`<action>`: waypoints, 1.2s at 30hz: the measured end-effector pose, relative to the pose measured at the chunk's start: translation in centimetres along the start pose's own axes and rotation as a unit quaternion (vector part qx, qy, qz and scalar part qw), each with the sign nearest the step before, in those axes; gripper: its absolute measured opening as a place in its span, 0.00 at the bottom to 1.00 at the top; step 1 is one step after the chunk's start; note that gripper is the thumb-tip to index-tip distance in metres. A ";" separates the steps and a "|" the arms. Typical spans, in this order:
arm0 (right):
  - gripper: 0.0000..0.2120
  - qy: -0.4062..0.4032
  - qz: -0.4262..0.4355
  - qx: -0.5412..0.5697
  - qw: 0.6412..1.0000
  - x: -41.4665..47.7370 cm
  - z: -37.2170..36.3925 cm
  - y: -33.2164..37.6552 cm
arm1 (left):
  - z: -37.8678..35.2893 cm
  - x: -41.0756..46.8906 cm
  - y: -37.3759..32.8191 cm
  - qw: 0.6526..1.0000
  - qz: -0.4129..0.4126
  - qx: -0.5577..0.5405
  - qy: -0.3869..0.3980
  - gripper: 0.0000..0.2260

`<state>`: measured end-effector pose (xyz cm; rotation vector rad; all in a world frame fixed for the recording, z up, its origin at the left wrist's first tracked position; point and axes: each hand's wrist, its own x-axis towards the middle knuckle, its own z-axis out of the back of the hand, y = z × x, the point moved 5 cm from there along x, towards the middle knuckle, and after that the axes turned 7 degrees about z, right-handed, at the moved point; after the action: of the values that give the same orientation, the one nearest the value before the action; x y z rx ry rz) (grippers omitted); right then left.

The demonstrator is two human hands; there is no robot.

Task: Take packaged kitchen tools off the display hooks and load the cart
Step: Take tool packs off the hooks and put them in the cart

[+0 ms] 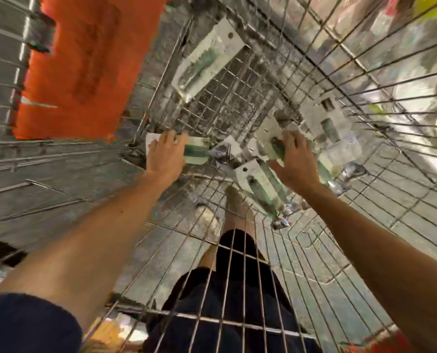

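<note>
**Packaged kitchen tools.** Five carded blister packs are in view, all inside the wire cart [365, 72].
- Three lie loose on the mesh floor: a far pack [207, 62] at the front end, a near pack [260, 192] below the right hand, and a side pack [332, 131] towards the right wall.
- The other two are in hand, low over the floor: the left pack [195, 151] and the right pack [276, 146].
- The picture is too blurred to name the tool type.

**Progress.** My judgement is that loading is under way, with three packs delivered and two at the point of being set down. The display hooks are not in view, so what is left to take cannot be assessed.

**Hands.**
- Both arms reach straight down into the cart, palms down.
- The left hand [165, 154] has its fingers wrapped over the card end of the left pack.
- The right hand [295, 161] grips the right pack, fingers curled over it and the thumb spread beneath.

**Surroundings.** An orange panel [85, 59] stands outside the cart on the left. The person's dark shorts [225, 289] show through the near wire.
</note>
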<state>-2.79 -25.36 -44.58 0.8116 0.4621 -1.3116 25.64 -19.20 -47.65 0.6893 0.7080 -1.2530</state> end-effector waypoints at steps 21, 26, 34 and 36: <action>0.41 0.041 -0.060 0.163 0.984 -0.3 0.7 -4.0 | 5.1 -1.4 0.8 0.994 -0.079 0.009 0.076 0.20; 0.44 0.044 -0.036 0.169 0.984 -1.2 2.5 -4.4 | 7.1 -2.5 1.2 0.990 -0.007 -0.112 0.084 0.24; 0.47 0.018 -0.028 0.278 0.960 -3.2 4.6 -3.5 | 10.3 -5.5 -2.5 0.932 0.030 -0.325 0.157 0.34; 0.43 0.001 -0.018 0.311 0.950 -3.8 5.8 -2.8 | 11.3 -6.9 -4.4 0.901 0.022 -0.395 0.179 0.25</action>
<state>-7.16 -27.28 -38.84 1.3276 0.0513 -1.5119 21.29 -24.85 -35.66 0.2456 1.3921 -0.6902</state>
